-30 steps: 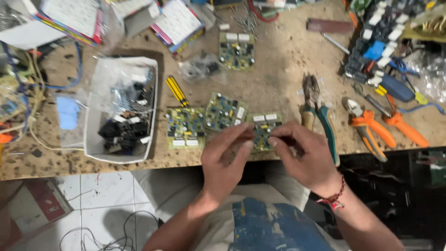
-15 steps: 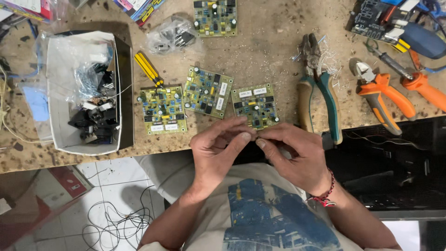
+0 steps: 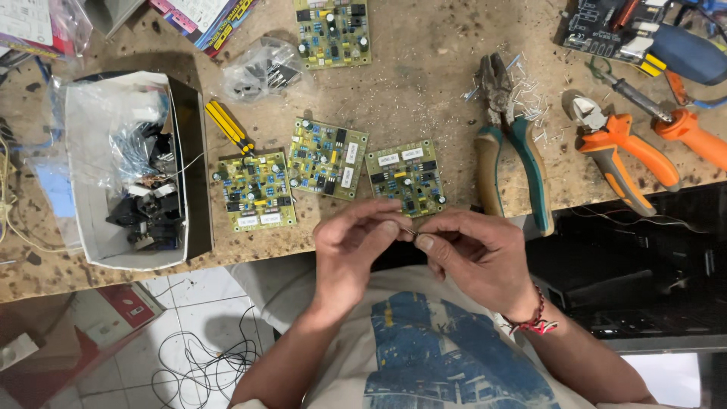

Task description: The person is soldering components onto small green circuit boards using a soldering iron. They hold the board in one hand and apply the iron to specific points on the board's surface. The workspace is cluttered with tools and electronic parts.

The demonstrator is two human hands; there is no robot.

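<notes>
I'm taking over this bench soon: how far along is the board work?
Three circuit boards lie in a row near the bench edge, already carrying many parts; a fourth lies farther back. In hand: the left hand and right hand pinch a tiny part between fingertips, off the boards. Left: more parts wait in the open box; clipped wire ends lie by the pliers.

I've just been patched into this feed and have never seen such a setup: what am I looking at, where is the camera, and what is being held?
No machine here: a person works with bare hands, filmed by a camera on their head looking down. The left hand and right hand meet at the workbench edge, pinching a tiny metal part between the fingertips; its kind is too small to tell. On the bench lie three circuit boards in a row, a fourth further back, green-handled pliers, orange cutters, a yellow screwdriver and a box of dark parts.
</notes>
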